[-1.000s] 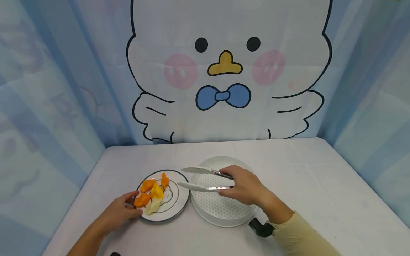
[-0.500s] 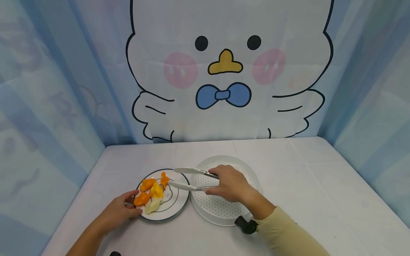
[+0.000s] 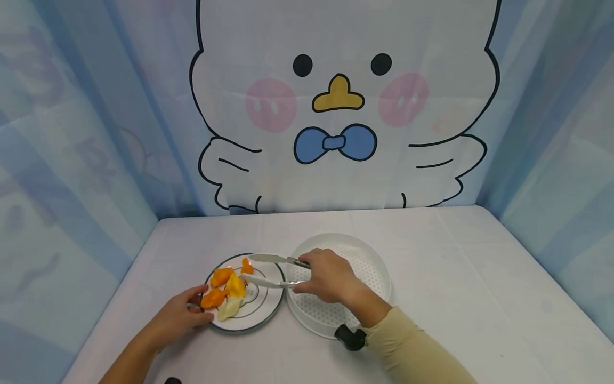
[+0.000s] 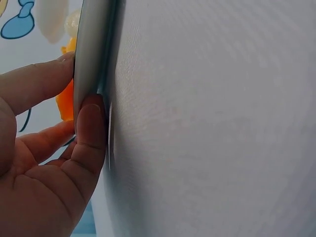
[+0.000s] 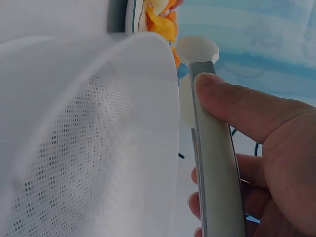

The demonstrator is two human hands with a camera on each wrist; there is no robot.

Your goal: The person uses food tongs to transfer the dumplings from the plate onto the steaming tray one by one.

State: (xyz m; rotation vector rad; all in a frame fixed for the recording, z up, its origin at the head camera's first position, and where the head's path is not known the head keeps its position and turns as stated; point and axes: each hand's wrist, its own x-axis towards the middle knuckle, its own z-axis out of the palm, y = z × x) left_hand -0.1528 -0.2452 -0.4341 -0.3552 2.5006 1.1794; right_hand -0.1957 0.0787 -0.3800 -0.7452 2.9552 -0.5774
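Note:
My left hand grips the left edge of a white plate with a dark rim, thumb and fingers on either side of it in the left wrist view. On the plate lie small toy-like pieces: several orange ones, a yellow one and a pale cream one. My right hand holds metal tongs with white tips, thumb along one arm. The tongs' arms are spread, and their tips overlap the plate's right side by the small upper orange piece.
A round white perforated basket stands right beside the plate, below my right hand. A black curved object shows at the right sleeve. Another dark object peeks in at the bottom edge. Printed curtains surround the white-covered table.
My right hand has moved left with the tongs, from over the basket until the tips overlap the plate. The left hand and plate stay in place.

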